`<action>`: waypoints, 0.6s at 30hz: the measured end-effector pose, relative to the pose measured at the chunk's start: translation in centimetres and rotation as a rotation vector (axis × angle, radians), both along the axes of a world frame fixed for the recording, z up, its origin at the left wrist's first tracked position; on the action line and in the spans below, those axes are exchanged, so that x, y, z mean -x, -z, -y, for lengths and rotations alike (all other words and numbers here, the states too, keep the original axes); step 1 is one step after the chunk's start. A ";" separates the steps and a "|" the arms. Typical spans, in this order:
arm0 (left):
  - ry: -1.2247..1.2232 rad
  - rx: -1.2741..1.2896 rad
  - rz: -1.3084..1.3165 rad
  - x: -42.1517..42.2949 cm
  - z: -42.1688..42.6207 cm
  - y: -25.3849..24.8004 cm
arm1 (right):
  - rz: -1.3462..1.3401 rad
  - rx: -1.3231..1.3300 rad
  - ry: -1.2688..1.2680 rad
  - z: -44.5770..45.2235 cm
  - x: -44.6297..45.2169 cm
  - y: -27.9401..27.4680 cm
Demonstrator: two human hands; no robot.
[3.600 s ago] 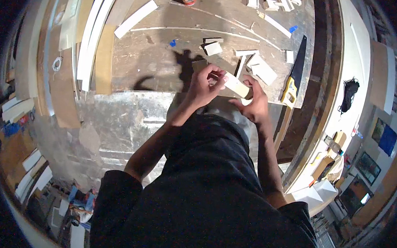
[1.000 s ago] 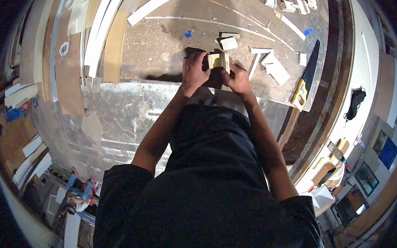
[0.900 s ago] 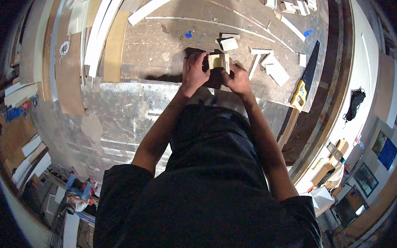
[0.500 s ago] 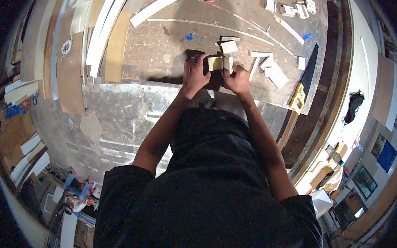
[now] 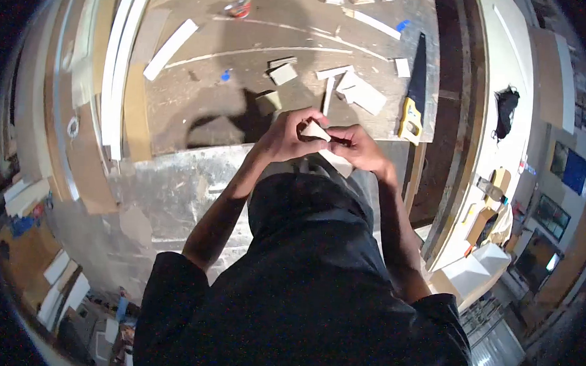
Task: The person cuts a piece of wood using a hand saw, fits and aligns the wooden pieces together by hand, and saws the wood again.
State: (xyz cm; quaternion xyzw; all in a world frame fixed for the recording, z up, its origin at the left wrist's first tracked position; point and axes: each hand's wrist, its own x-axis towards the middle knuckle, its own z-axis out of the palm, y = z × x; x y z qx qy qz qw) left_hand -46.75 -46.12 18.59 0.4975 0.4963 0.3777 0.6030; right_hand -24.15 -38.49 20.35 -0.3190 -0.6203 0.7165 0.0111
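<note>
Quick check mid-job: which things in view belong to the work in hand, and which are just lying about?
Likely part of the job:
pale wood, held in the left hand and right hand
perhaps the small block near the left hand

Apparently just lying about:
yellow-handled saw
red container
black bundle

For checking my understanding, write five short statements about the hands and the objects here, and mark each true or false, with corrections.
1. The left hand and the right hand both touch pale wood. True.
2. The handsaw has a yellow handle. True.
3. The handsaw lies left of both hands. False: it lies to their right.
4. The right hand holds the handsaw. False: the handsaw lies on the tabletop.
5. A red item is beyond the hands. True.
</note>
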 end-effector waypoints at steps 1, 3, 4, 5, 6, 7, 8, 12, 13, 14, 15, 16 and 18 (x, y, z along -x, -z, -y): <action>0.019 -0.011 0.002 -0.6 -0.8 -0.2 | 0.002 -0.011 0.019 -0.4 -0.7 -0.8; 0.121 0.037 0.011 -3.3 -2.7 -1.0 | 0.069 -0.012 0.032 -1.4 -3.7 -2.1; 0.131 0.033 0.007 -4.5 -3.1 -0.3 | 0.066 -0.017 0.041 -1.7 -4.9 -1.8; 0.119 -0.009 -0.049 -5.9 -3.3 0.8 | 0.146 -0.027 0.042 -2.0 -6.3 -0.9; 0.103 -0.052 -0.107 -7.1 -4.0 1.1 | 0.224 -0.039 0.041 -2.6 -7.3 -0.5; 0.106 -0.029 -0.122 -8.2 -4.5 0.9 | 0.167 -0.025 0.188 -2.5 -8.3 -0.2; 0.105 -0.039 -0.131 -9.3 -4.9 1.4 | 0.158 -0.035 0.188 -2.9 -9.5 0.1; 0.182 0.142 -0.001 -15.5 -6.1 2.1 | 0.196 -0.004 0.287 -4.7 -14.7 -0.5; 0.142 0.103 -0.038 -17.3 -6.6 2.0 | 0.228 -0.038 0.279 -5.5 -16.1 -0.7; 0.101 0.063 -0.073 -19.0 -7.0 1.9 | 0.261 -0.073 0.271 -6.3 -17.5 -0.9; 0.086 0.116 -0.030 -20.5 -7.5 1.8 | 0.218 -0.108 0.280 -6.8 -19.2 -0.3; 0.085 0.116 -0.042 -22.0 -7.6 2.5 | 0.206 -0.108 0.280 -7.6 -20.8 0.5; -0.047 0.182 0.008 -24.5 -7.5 3.5 | 0.089 0.041 0.483 -8.9 -23.8 2.3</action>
